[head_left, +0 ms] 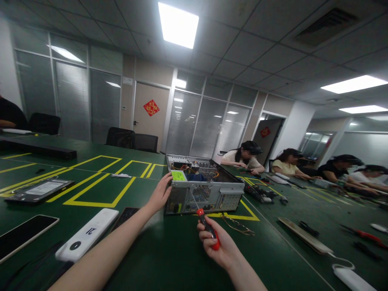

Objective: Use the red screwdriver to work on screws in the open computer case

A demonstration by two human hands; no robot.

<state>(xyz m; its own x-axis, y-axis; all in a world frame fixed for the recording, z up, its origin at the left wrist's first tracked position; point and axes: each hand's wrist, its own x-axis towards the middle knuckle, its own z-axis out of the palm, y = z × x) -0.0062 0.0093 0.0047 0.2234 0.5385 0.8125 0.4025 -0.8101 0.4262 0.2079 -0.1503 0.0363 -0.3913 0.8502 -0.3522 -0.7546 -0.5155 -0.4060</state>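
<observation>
An opened computer case lies on its side on the green table, its perforated back panel facing me. Wires and parts show inside, and a box with a yellow-green label sits in its near left corner. My left hand rests against the case's left edge by that box, fingers stretched out, gripping nothing. My right hand is wrapped round the red and black handle of a screwdriver. The shaft points up at the back panel; whether its tip touches the panel I cannot tell.
A hard drive, a phone and a white device marked 21 lie to the left. Eyeglasses rest just right of the case. Farther right are a beige phone-like slab, cables and tools. Several people sit along the table's right side.
</observation>
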